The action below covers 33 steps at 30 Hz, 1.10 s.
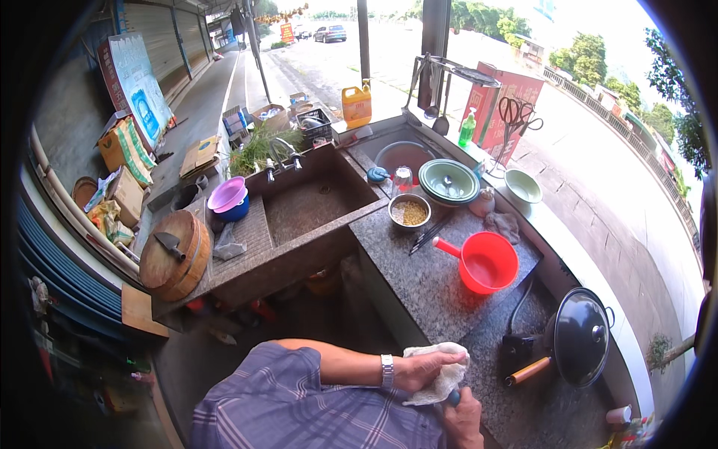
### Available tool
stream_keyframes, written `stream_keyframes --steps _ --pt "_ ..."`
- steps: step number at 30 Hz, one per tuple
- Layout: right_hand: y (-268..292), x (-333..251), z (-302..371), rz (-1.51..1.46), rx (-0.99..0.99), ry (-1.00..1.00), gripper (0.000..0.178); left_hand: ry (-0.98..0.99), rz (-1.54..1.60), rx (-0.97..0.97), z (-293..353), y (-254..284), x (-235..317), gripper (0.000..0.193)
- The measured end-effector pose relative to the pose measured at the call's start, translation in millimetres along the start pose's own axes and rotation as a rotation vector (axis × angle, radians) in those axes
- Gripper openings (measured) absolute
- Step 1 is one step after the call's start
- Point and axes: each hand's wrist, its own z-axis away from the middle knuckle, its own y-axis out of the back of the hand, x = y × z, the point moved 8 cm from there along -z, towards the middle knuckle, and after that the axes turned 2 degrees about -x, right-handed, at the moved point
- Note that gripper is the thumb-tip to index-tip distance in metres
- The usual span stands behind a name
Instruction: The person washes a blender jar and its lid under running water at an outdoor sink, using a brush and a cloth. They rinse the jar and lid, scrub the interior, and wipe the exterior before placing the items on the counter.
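Observation:
My left hand (416, 373), with a metal-banded watch at the wrist, is closed on a crumpled white cloth (444, 353). Right below it, my right hand (465, 420) grips a blue-green handle (454, 397). The cloth and my left hand cover the far end of that handle, so the kind of tool is hidden. Both hands are in front of me, over the near edge of the grey stone counter (479, 374). Beyond them a red plastic dipper (490, 263) stands on the counter. To their right is a lidded black pan (582, 337) with a wooden handle.
A stone sink (321, 191) with taps lies to the left. Beside it are a round wooden chopping block (187, 254) with a cleaver-like blade (170, 245) on top, and a purple basin (226, 194). A metal bowl of yellowish grains (410, 214) and green bowls (449, 181) stand farther back.

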Motion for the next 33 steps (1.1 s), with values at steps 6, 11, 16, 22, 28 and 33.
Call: stream_keyframes --steps 6,11,16,22,28,33 --pt "10 -16 -2 -0.072 0.125 -0.054 0.030 -0.315 -0.621 0.143 -4 24 13 0.033" --pt "6 -6 -4 -0.079 0.151 0.061 0.028 -0.461 -1.998 -0.220 14 -8 13 0.053" --pt "12 -22 1 -0.197 -0.020 0.019 0.021 -0.160 -1.774 -0.270 23 -12 15 0.060" --pt "20 -13 17 -0.278 0.016 -0.079 0.012 -0.239 -1.333 -0.132 7 7 47 0.049" --pt "35 103 86 -0.301 0.297 -0.315 0.023 -0.310 -1.294 0.247 39 25 120 0.053" --pt "79 155 137 -0.314 0.551 -0.575 0.031 -0.151 -2.071 0.506 43 21 146 0.050"
